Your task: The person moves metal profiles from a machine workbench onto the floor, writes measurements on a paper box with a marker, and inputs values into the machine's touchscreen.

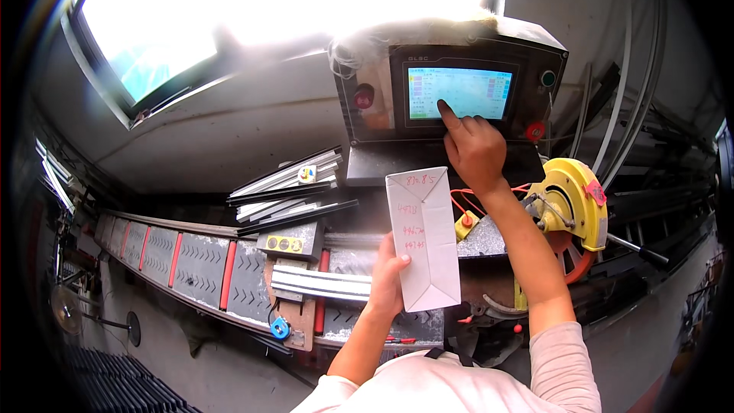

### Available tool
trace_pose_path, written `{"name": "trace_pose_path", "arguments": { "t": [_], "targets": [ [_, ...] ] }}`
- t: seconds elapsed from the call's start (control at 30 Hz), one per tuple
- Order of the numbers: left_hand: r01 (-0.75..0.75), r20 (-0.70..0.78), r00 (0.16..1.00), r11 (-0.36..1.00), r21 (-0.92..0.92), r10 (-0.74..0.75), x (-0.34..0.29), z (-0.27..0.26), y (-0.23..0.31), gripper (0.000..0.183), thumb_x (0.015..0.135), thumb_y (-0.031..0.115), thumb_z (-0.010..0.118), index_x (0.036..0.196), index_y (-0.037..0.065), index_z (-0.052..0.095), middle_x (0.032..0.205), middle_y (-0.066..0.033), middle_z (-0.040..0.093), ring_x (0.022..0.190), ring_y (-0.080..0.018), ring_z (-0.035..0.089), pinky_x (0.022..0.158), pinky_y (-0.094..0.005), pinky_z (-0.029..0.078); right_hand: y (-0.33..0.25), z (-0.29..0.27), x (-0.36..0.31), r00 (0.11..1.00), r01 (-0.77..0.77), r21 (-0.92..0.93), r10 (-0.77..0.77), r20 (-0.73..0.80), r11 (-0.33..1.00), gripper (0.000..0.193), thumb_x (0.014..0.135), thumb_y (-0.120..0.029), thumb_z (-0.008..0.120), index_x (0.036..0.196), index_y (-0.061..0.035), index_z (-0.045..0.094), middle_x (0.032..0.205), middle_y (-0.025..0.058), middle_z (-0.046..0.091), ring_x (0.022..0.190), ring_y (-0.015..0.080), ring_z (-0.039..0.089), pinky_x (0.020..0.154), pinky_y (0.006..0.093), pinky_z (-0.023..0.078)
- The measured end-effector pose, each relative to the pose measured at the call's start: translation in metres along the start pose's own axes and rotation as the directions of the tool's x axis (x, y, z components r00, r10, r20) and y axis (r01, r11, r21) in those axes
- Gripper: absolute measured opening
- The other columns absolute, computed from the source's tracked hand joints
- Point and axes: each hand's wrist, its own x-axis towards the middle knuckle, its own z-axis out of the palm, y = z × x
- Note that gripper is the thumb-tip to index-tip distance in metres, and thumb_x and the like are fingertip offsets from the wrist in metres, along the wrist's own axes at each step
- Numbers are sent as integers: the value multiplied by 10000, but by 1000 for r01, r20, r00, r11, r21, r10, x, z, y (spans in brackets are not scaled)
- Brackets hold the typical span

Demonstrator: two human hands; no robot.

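My left hand point(388, 281) grips the lower left edge of a white paper box point(437, 260), its thumb lying on the front. Red handwriting runs down the box's face, which is turned towards me. Up and to the right, my right hand point(475, 149) points with its index finger stretched out and the other fingers curled, holding nothing. That fingertip is at the lower middle of a lit touchscreen point(466, 88), seemingly on the glass. The screen sits in a dark control panel point(375, 126) with a red button point(535, 131) and a green button point(547, 78).
A roller bed point(202, 268) with red rollers runs left, bearing silver profiles point(321, 283) and a blue tape measure point(280, 327). More profiles point(283, 191) are piled behind. A yellow-guarded saw point(569, 195) with a handle stands right of my right forearm. A bright window is behind.
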Motion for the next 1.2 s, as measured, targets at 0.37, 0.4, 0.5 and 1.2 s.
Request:
{"name": "trace_pose_path", "arguments": {
  "t": [0.37,0.4,0.5,1.2],
  "targets": [
    [-1,-20,1000,1000,-1,1,0,2,1,707,806,197,647,1411,-2,341,1293,-182,527,1198,-274,549,1027,-414,456,1,-3,-5,992,-25,24,28,-123,999,477,719,28,654,1186,-56,707,614,76,490,543,240,511,513,355,445],
    [-1,-19,1000,1000,-3,1,0,2,1,707,805,198,649,1411,-2,344,1292,-182,528,1197,-273,549,1027,-413,456,2,-3,-5,991,-33,16,35,-127,999,479,718,33,651,1187,-53,705,615,77,495,542,240,512,513,355,446],
    [2,-19,1000,1000,3,-2,0,-1,1,707,806,199,649,1412,-1,345,1297,-180,525,1198,-270,548,1026,-410,455,1,-2,-5,990,-46,17,48,-136,999,483,718,42,647,1190,-48,702,613,78,499,541,241,514,510,355,444],
    [-13,3,1000,1000,-7,13,1,-2,2,698,821,199,639,1419,-3,341,1298,-174,529,1207,-268,545,1041,-409,443,1,-6,-7,989,-48,49,55,-140,998,198,682,5,649,860,-14,735,569,93,505,502,252,525,470,352,428]
  ]
}}
